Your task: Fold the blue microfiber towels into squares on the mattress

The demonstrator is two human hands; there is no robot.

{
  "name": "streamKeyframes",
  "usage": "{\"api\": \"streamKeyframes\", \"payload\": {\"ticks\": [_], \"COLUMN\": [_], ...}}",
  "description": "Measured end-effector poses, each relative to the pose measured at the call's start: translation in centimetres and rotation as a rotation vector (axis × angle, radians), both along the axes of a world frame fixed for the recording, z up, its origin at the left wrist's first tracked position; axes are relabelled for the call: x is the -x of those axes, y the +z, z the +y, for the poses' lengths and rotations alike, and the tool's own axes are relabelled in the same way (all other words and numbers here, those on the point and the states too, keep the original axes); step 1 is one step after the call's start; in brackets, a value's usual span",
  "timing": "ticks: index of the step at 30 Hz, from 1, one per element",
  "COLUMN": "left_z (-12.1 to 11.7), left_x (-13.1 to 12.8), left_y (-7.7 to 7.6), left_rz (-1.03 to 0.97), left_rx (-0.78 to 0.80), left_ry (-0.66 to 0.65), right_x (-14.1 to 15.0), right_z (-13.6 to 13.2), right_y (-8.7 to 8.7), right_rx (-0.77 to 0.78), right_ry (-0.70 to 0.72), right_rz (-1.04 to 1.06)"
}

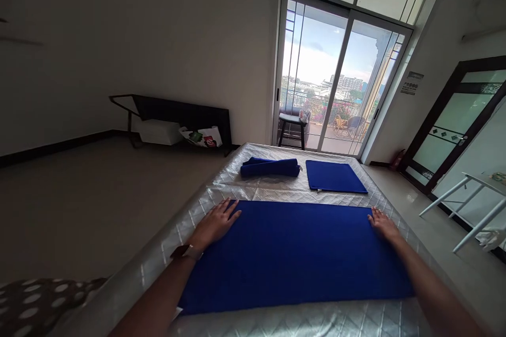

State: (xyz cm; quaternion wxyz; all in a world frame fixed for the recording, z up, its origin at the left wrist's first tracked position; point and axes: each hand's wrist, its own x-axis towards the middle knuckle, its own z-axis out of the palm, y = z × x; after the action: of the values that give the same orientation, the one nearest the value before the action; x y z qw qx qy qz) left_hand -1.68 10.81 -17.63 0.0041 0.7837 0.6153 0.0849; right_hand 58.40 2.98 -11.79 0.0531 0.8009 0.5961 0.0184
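A wide blue cloth lies flat across a pale quilted mattress. My left hand rests on its far left corner, fingers stretched out and slightly spread. On the far right corner lies my right hand, fingers extended along the edge. Beyond the cloth, a folded blue piece lies flat on the right. To the left of that sits a loosely rolled or bunched blue cloth with a small white tag at its end.
A dark bench stands by the left wall, with a white box and a printed bag under it. Sliding glass doors are beyond the mattress. A white-legged table is at right; polka-dot fabric shows at lower left.
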Motion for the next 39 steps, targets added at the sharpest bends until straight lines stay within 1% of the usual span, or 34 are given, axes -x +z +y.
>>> {"api": "streamKeyframes", "payload": {"ticks": [3,5,6,8,11,14,16,17,19,20,22,23,25,27,32,34,36,37,39], "left_z": [0.0,0.0,0.0,0.0,-0.1,-0.3,-0.3,-0.3,-0.3,-0.3,-0.2,-0.2,0.0,0.2,0.4,0.4,0.4,0.4,0.4], "left_x": [-0.4,-0.5,-0.6,-0.6,-0.6,-0.6,-0.6,-0.6,-0.5,-0.5,-0.3,-0.2,0.0,0.3,0.9,1.0,1.2,1.3,1.5], "left_y": [0.0,-0.1,-0.1,-0.1,0.0,0.1,0.1,0.1,-0.1,-0.2,-0.4,-0.5,-0.7,-0.9,-1.2,-1.3,-1.4,-1.5,-1.8], "left_rz": [-0.014,-0.028,-0.036,-0.058,-0.080,-0.091,-0.094,-0.093,-0.090,-0.091,-0.095,-0.096,-0.097,-0.095,-0.051,-0.026,-0.003,0.009,0.029], "left_rx": [-0.002,-0.007,-0.012,-0.026,-0.014,-0.001,-0.015,-0.021,-0.019,-0.016,-0.017,-0.023,-0.042,-0.057,-0.063,-0.065,-0.063,-0.060,-0.056], "left_ry": [0.028,0.029,0.025,0.012,0.018,0.036,0.036,0.036,0.039,0.039,0.020,0.004,-0.027,-0.044,-0.070,-0.062,-0.028,-0.010,0.020], "right_x": [2.2,4.9,6.7,11.3,19.4,26.9,30.3,31.3,32.1,31.8,30.2,28.8,25.2,20.5,6.5,2.1,-0.5,-1.1,-1.4], "right_z": [0.3,0.8,1.0,1.4,1.9,2.1,2.3,2.4,2.4,2.5,2.4,2.3,2.1,1.8,0.8,0.4,0.0,-0.1,-0.2], "right_y": [1.4,1.8,1.9,1.7,1.1,0.5,0.1,0.0,-0.4,-0.5,-0.7,-0.7,-0.8,-0.8,-0.7,-0.8,-1.0,-1.1,-1.5], "right_rx": [-0.064,-0.113,-0.129,-0.147,-0.172,-0.157,-0.113,-0.086,-0.041,-0.026,-0.001,0.007,0.022,0.030,0.035,0.032,0.019,0.010,-0.010], "right_ry": [0.034,0.106,0.150,0.239,0.406,0.591,0.666,0.685,0.692,0.684,0.651,0.625,0.561,0.478,0.227,0.145,0.100,0.091,0.082], "right_rz": [-0.062,-0.083,-0.077,-0.010,0.228,0.364,0.406,0.418,0.425,0.422,0.402,0.387,0.348,0.298,0.199,0.182,0.178,0.181,0.186]}}
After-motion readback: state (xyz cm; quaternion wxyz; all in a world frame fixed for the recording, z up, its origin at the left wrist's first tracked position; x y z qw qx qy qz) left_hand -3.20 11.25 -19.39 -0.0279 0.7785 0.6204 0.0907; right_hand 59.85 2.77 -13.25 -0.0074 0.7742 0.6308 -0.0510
